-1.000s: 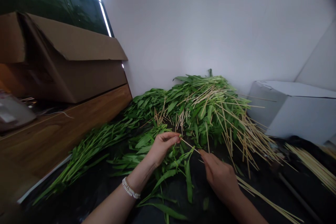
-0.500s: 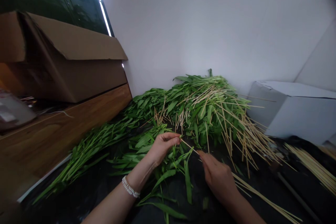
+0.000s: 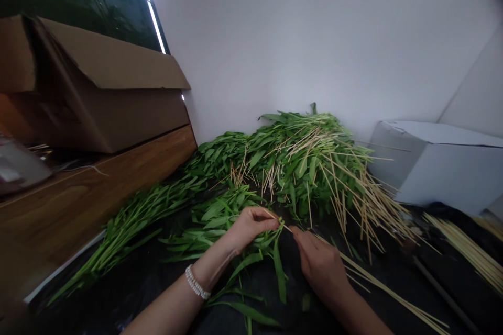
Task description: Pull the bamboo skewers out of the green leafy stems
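Note:
My left hand (image 3: pixel 248 226), with a bead bracelet on its wrist, is closed on a bunch of green leafy stalks (image 3: pixel 251 254) and pinches them at the fingertips. My right hand (image 3: pixel 317 263) is closed on a thin bamboo skewer (image 3: pixel 283 225) whose tip meets the leaves at my left fingertips. Both hands hover low over a black sheet (image 3: pixel 141 282). Just beyond them lies a big heap of leaves threaded on skewers (image 3: pixel 314 162).
A row of loose green stalks (image 3: pixel 133 220) runs along the left beside a wooden ledge (image 3: pixel 78 204) with a cardboard box (image 3: pixel 98 89) on it. A white box (image 3: pixel 436 162) stands at the right. Loose skewers (image 3: pixel 467 246) lie near it and under my right forearm.
Both hands have come closer together and slightly lower. The skewer's exposed length between them has shortened as it slid into the leaves.

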Available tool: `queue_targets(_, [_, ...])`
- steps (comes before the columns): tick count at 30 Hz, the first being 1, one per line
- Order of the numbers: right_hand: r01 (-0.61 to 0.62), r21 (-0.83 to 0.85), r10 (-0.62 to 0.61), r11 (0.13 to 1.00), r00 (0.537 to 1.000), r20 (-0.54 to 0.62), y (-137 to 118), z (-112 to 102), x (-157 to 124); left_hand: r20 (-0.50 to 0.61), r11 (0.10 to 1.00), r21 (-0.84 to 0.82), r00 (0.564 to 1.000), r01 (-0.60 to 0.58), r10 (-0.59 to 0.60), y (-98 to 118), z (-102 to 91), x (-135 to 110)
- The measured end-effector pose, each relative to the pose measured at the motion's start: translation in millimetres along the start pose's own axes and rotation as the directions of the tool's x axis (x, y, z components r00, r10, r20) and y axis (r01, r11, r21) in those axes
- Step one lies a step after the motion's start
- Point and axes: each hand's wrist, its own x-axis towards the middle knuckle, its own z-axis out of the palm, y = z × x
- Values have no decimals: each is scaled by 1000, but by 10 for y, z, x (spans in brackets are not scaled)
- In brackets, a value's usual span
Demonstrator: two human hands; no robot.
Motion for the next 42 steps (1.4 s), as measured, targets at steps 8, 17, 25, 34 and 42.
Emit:
queue_targets(8, [-239,-44,232,970,965,-121,119,-127,62,-106,997,8,991,-76,76,107,-224,52])
queue_targets(17, [-410,-11,404,912,903,-147,192,-271,95,-109,789,598,962,-136,249,147,-434,96])
queue_targets(25, [-428,36,429,903,893,-137,188,-260,78,142,546,795,956,-265,258,128,-465,65])
queue_targets(34, [-403,39,405,914,907,-112,172,-203,69,358,494,823,931,-281,-68,375,-741,-86])
queue_targets(42, [-380,19,380,925,918,-109,178,-185,58,350,340,880,937,-333,11,333,-646,-112])
